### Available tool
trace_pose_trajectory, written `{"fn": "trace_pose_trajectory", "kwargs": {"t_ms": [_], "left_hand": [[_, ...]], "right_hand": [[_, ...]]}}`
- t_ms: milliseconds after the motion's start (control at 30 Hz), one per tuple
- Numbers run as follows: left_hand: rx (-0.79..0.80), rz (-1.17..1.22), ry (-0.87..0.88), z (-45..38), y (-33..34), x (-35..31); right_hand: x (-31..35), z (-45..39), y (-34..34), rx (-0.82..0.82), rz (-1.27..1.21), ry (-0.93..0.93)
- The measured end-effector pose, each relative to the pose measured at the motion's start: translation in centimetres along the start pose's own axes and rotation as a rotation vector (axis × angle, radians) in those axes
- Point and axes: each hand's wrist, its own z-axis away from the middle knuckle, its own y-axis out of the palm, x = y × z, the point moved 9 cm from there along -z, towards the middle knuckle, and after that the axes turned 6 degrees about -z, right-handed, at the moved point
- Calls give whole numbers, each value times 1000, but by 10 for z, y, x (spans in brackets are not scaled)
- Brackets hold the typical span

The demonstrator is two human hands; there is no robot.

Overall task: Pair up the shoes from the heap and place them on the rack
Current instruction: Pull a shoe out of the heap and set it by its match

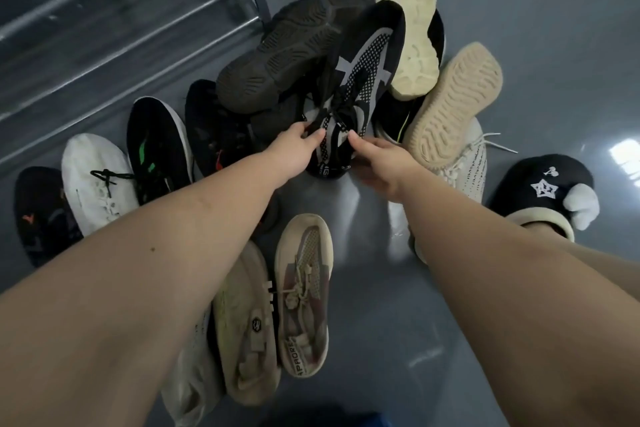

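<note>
A glossy grey floor (381, 322) fills the frame, with the metal bars of a shoe rack (114, 10) seen in the upper left. A heap of shoes (346, 55) is piled in the upper centre of the frame, just right of the rack. At the middle of the frame a black and grey knit sneaker (360, 80) is held at its heel end, its toe pointing to the top of the frame and its upper facing the camera. The left hand (294, 149) is curled at the sneaker's left side, with the thumb and fingers pinching the collar by the laces; the right hand (377, 159) is set against the right side of the heel, the thumb pressed on the knit, while the other fingers are hidden, so how far they are wrapped cannot be told. Behind the sneaker, two dark soles (287, 52) are turned upward, and a cream sole (412, 35) and a tan sole (453, 100) are turned upward to its right. Under the tan sole a white speckled knit shoe (467, 170) is seen. Along the left of the frame a row is laid out on the floor: a black shoe with an orange mark (41, 215), a white shoe with black laces (97, 180), and a black shoe with green marks (156, 146). In the lower centre two beige shoes (277, 315) are laid side by side. At the right edge a black slipper with a white star (543, 187) is worn on a foot.
</note>
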Motion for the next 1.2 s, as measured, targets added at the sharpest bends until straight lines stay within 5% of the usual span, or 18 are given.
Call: {"fn": "trace_pose_trajectory", "kwargs": {"t_ms": [267,567,800,1200], "left_hand": [[25,341,-46,63,-23,10],[-27,722,-137,183,-32,95],[-101,895,-138,245,-40,141],[-49,935,-128,277,-38,177]], "right_hand": [[3,54,27,196,79,55],[-33,138,89,198,267,44],[-59,200,150,350,318,71],[-98,233,172,182,256,-46]]}}
